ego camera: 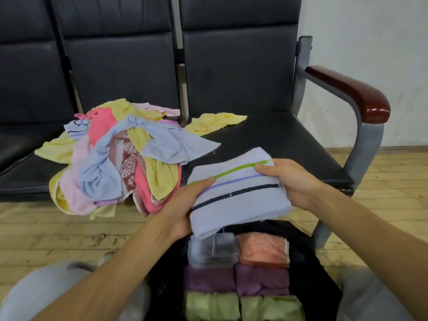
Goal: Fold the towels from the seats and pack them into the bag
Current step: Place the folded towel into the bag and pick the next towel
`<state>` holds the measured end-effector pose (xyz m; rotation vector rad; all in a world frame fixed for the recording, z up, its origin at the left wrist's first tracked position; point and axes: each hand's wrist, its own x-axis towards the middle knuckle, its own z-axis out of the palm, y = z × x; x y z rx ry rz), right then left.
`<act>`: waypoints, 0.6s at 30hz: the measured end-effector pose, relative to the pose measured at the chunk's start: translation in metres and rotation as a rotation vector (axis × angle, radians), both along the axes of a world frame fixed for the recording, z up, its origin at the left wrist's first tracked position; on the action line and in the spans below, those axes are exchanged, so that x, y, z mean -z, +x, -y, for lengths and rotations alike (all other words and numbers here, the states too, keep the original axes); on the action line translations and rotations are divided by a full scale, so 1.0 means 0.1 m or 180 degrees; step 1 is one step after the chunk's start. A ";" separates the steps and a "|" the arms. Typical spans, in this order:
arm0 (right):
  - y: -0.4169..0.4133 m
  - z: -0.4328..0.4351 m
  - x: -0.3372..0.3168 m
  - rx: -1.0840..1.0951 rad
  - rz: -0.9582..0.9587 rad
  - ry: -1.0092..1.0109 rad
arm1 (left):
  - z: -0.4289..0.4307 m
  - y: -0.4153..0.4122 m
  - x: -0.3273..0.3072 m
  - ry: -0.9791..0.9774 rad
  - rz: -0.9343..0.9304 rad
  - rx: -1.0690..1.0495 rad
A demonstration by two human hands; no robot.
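Holding the folded striped towel (238, 193) by its two short ends, the person has it in the air just above the open black bag (303, 256), at the front edge of the right-hand seat (289, 144). The left hand (185, 205) grips the near-left end with the thumb pressed on top and the fingers tucked underneath. The right hand (289, 179) grips the far-right end the same way, thumb lying along the green stripe.

The towel is pale blue terry with green, violet and navy bands. It looks light, soft and limp, and its layers would likely slide apart or sag in the middle if held by one corner only. Holding both ends, or sliding a flat palm under the whole stack, should keep the fold intact on the way down.

Six folded towels (262, 249) sit in the bag in two columns: grey-blue and orange at the far end, two purple in the middle, two green nearest. The striped one would probably have to go on top of them.

A jumbled pile of unfolded towels (115, 158) in yellow, pink, blue and patterned red spills over the middle seat's front edge, and a single yellow towel (215, 122) lies apart behind it, so much folding remains.
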<state>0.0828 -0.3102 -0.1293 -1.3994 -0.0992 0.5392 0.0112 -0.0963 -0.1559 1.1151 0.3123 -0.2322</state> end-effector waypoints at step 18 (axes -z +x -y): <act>-0.07 0.26 0.22 -0.0233 -0.0160 -0.0078 | -0.21 -0.04 -0.04 0.0714 0.0160 -0.0013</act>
